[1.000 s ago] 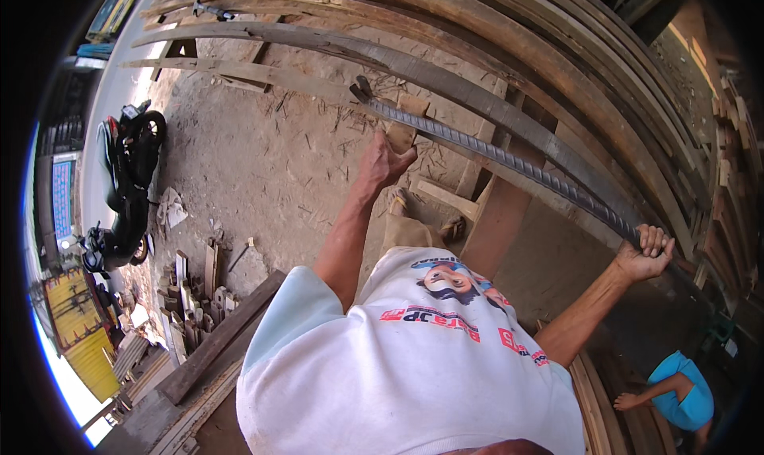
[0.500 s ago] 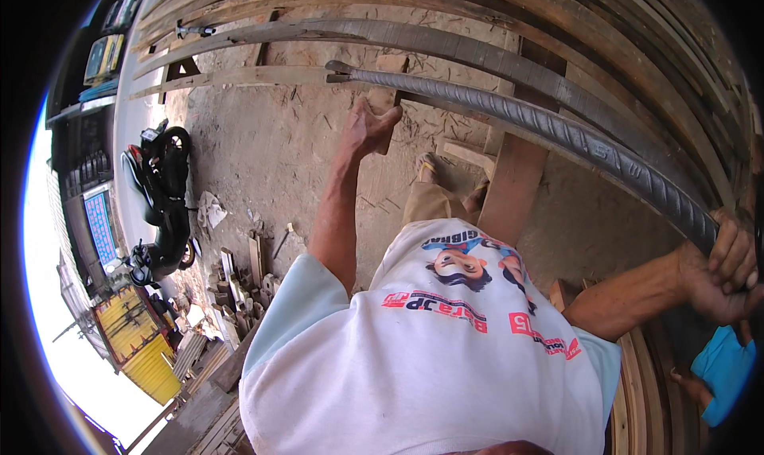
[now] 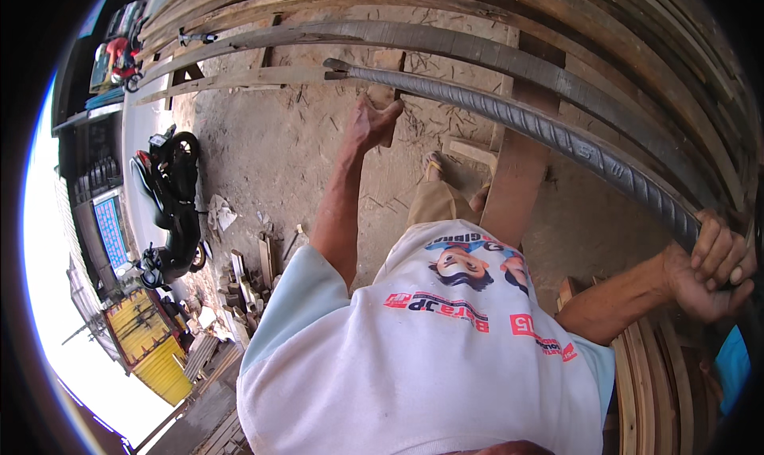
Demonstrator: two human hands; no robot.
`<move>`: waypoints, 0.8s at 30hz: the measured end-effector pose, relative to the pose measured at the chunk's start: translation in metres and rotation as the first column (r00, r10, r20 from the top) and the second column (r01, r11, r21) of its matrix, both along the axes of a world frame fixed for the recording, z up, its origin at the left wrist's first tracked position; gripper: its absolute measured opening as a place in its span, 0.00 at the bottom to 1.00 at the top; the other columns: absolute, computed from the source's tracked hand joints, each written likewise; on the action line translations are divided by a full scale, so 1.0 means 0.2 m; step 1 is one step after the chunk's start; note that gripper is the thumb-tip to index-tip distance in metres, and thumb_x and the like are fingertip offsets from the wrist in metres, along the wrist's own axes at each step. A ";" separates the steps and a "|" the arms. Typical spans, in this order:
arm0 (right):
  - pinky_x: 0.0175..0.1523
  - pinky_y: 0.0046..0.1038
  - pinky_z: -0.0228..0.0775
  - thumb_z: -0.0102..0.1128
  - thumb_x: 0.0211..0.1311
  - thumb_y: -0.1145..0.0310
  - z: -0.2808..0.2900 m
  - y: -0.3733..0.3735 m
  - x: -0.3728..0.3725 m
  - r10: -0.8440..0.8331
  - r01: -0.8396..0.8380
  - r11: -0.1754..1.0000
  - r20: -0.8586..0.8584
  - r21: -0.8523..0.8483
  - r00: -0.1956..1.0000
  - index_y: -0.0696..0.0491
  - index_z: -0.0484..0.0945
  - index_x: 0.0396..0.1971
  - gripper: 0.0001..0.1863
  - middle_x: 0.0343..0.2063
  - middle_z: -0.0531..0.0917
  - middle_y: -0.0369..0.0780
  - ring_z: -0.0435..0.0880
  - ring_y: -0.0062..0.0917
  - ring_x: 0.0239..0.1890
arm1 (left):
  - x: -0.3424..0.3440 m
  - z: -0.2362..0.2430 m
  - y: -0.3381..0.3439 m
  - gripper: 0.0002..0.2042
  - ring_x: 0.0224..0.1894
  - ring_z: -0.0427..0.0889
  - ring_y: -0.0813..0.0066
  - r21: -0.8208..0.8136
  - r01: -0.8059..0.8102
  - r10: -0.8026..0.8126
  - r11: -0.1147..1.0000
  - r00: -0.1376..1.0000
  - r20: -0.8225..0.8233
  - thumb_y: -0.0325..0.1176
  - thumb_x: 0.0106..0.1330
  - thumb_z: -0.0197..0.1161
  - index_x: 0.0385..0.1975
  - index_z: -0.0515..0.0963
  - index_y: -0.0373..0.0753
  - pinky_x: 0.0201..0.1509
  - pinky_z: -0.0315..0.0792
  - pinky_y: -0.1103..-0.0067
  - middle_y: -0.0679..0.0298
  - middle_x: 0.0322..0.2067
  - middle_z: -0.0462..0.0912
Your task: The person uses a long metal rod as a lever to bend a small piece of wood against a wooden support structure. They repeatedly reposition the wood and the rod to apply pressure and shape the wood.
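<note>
My right hand [image 3: 710, 268] is wrapped round the thick end of a long ribbed steel pry bar [image 3: 549, 129] at the right. The bar slants up and left across the view. Its forked, flattened tip lies beside the end of a thin wooden strip [image 3: 270, 75]. Just below that tip, my left hand [image 3: 372, 126] grips a short wooden block [image 3: 383, 97], thumb on its near side. Long wooden boards [image 3: 382, 33] run side by side beyond the bar. Part of the block is hidden behind the bar and my fingers.
A wide plank [image 3: 521, 180] crosses under the boards near my sandalled foot [image 3: 432, 167]. A black motorcycle [image 3: 171, 204] stands at the left, with wood scraps [image 3: 247, 284] nearer. Stacked timber [image 3: 649, 375] lies lower right, beside a person's blue clothing [image 3: 732, 367].
My right hand and the bar's thick end have shifted slightly left. The person in blue has mostly left view at the right. Something red has appeared at the far upper left.
</note>
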State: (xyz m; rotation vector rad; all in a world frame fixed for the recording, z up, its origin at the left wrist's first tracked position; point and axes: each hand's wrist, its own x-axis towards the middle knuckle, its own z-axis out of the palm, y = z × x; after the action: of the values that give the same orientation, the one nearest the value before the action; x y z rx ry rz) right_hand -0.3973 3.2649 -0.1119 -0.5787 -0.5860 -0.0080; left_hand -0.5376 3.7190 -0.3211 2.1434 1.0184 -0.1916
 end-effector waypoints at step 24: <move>0.26 0.20 0.56 0.48 0.73 0.64 -1.12 -0.30 -0.02 -0.066 0.189 0.951 -0.437 0.245 0.897 0.50 0.66 0.22 0.16 0.10 0.59 0.29 0.56 0.13 0.14 | -0.01 0.00 -0.02 0.29 0.35 0.84 0.55 0.025 0.017 -0.019 1.000 0.996 0.090 0.50 0.53 0.68 0.39 0.73 0.25 0.42 0.76 0.65 0.45 0.28 0.82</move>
State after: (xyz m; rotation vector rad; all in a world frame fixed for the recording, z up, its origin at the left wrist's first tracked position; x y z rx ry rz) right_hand -0.4006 3.2049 -0.3353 -0.3232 -0.1136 -0.0882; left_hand -0.5404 3.7160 -0.3213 2.1638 0.9546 -0.0906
